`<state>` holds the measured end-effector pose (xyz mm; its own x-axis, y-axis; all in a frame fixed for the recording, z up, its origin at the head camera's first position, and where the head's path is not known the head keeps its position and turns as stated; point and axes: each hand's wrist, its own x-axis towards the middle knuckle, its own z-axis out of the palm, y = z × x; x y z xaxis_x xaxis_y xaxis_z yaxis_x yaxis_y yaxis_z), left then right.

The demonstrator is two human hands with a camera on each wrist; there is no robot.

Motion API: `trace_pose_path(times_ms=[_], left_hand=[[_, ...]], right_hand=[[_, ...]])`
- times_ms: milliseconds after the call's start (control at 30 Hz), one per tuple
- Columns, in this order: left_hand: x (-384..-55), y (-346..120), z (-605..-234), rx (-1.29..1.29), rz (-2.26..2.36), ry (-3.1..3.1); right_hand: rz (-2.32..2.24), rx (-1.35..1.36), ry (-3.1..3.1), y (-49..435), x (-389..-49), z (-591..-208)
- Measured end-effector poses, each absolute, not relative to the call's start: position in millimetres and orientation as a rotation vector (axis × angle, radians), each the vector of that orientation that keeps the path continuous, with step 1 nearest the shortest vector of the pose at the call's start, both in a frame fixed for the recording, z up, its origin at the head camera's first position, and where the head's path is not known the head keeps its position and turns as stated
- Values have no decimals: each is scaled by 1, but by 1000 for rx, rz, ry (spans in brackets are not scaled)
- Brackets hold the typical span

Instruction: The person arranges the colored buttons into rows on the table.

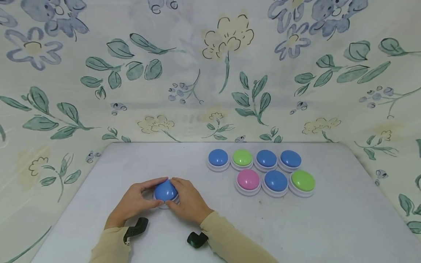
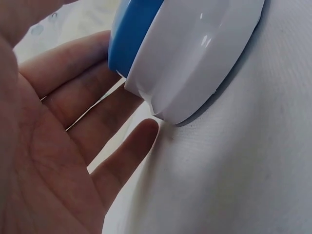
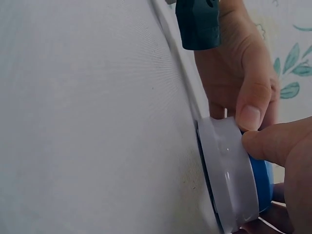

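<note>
A blue push button (image 1: 165, 191) with a round white base (image 3: 229, 170) rests on the table, left of the middle. From its left side my left hand (image 1: 133, 201) holds it, thumb at the near edge and forefinger at the far edge of the dome. My right hand (image 1: 187, 202) grips the same button from the right, its thumb close to the left thumb. In the left wrist view the white base (image 2: 190, 58) sits on the table, and the left hand's other fingers are spread beside it. Part of the dome is hidden by the fingers.
Right of the hands, more buttons stand in two rows. The far row has blue (image 1: 218, 157), green (image 1: 242, 157) and two more blue ones; the nearer row has pink (image 1: 248, 179), blue (image 1: 275, 181) and green (image 1: 302, 181). Patterned cloth (image 1: 197, 73) hangs behind the white table (image 1: 329, 226).
</note>
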<state>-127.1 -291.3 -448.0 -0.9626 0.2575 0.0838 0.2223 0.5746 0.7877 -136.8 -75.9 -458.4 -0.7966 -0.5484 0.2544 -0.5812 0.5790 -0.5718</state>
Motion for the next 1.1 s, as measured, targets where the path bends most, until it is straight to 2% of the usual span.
trace_pose_path(times_ms=[800, 1100], left_hand=[[-130, -278, -445, 424, 1440, 2738], [-131, -266, -435, 499, 1411, 2811]], right_hand=[[1049, 999, -2721, -63, -144, -449], [1027, 1009, -2734, -52, -147, -437]])
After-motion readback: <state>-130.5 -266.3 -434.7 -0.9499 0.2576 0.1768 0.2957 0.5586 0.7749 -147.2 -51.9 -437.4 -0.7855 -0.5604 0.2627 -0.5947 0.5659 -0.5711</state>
